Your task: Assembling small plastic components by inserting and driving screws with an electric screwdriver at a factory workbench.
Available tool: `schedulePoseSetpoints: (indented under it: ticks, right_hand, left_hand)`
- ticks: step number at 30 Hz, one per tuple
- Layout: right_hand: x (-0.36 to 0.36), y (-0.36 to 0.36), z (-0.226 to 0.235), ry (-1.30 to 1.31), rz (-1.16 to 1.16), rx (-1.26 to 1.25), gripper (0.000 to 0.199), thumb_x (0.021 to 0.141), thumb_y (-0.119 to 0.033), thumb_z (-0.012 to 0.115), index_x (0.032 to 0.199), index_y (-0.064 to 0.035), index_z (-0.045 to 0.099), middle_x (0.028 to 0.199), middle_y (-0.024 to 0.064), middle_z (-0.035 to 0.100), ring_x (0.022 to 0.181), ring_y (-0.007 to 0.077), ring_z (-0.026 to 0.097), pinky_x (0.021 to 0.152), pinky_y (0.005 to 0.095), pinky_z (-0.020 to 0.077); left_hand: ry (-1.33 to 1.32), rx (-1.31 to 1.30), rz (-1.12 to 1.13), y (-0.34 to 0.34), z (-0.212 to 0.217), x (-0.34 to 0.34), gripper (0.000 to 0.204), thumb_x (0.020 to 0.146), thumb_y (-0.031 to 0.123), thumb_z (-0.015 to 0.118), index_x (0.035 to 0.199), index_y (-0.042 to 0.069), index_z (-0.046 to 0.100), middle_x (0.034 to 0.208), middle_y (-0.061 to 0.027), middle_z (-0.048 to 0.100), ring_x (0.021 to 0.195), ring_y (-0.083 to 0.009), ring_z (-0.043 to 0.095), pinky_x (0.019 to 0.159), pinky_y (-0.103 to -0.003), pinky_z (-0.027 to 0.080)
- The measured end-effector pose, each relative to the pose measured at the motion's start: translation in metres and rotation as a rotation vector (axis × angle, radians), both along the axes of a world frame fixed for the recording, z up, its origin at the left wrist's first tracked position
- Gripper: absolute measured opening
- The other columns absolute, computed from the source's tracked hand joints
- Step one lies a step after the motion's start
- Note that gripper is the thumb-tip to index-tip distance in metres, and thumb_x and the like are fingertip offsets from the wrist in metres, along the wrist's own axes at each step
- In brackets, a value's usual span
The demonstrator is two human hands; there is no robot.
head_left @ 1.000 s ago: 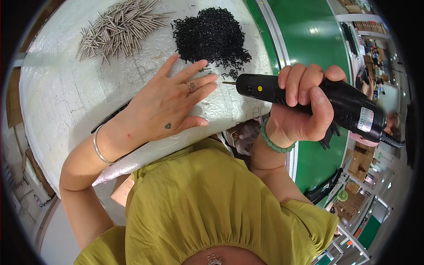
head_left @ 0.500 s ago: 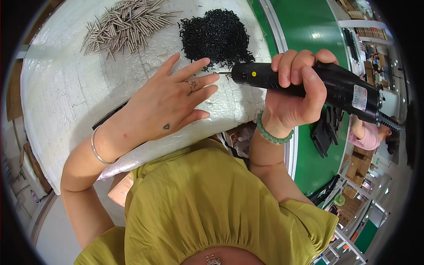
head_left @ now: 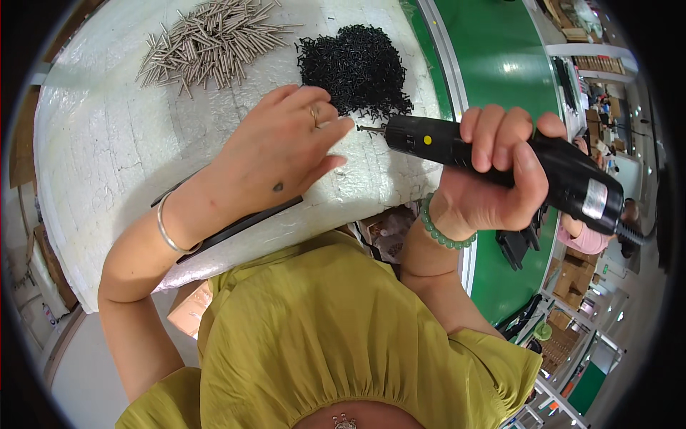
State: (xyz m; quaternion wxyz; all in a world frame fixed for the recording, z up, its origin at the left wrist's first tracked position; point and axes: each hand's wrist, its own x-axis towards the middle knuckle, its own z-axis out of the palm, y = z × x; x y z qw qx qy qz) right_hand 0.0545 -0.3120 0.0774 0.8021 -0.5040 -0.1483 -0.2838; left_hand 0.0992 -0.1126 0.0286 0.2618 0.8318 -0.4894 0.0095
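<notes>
Head view: our right hand (head_left: 493, 179) grips the black electric screwdriver (head_left: 500, 161); our left hand (head_left: 279, 154), fingers loosely spread, rests on the white surface (head_left: 107, 157) beside black screws (head_left: 354, 68).

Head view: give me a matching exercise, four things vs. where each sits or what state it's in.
Things:
1. black screws
2. metal pins
3. electric screwdriver
4. left hand

Places or states:
A. gripped in the right hand, tip pointing left
B. pale heap at the far left of the white foam board
C. dark heap just beyond the fingertips
D. fingers at the screwdriver's tip

Pairs: 1-C, 2-B, 3-A, 4-D
</notes>
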Motion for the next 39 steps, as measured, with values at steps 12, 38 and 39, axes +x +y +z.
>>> schedulePoseSetpoints:
  ticks: [12,38,39]
  right_hand:
    - [0.005,-0.005,0.015,-0.175,0.113,-0.006,0.038,0.079,-0.010,0.046,0.117,-0.0063,0.045,0.061,0.0011,0.040,0.050,0.0123,0.041,0.056,0.0314,0.0387]
    - [-0.025,0.029,0.040,-0.151,0.201,-0.064,0.028,0.074,-0.011,0.055,0.102,-0.0092,0.052,0.059,-0.0068,0.047,0.052,0.0051,0.048,0.060,0.0231,0.0389]
    - [-0.024,0.032,0.040,-0.152,0.226,-0.087,0.028,0.074,-0.011,0.055,0.102,-0.0090,0.051,0.059,-0.0067,0.047,0.051,0.0051,0.048,0.059,0.0225,0.0391]
  left_hand:
    - [-0.059,-0.382,0.056,-0.018,-0.006,0.029,0.013,0.071,0.010,0.073,0.083,0.006,0.068,0.092,-0.0044,0.064,0.092,-0.0263,0.056,0.076,-0.036,0.049]
    - [-0.006,-0.564,0.073,0.012,0.002,0.003,0.019,0.068,0.022,0.076,0.074,0.009,0.063,0.069,-0.0015,0.060,0.074,-0.0212,0.058,0.059,-0.033,0.048]
    - [0.035,-0.570,0.050,0.013,0.001,0.001,0.019,0.066,0.018,0.078,0.075,0.008,0.064,0.071,-0.0018,0.061,0.074,-0.0214,0.059,0.059,-0.031,0.048]
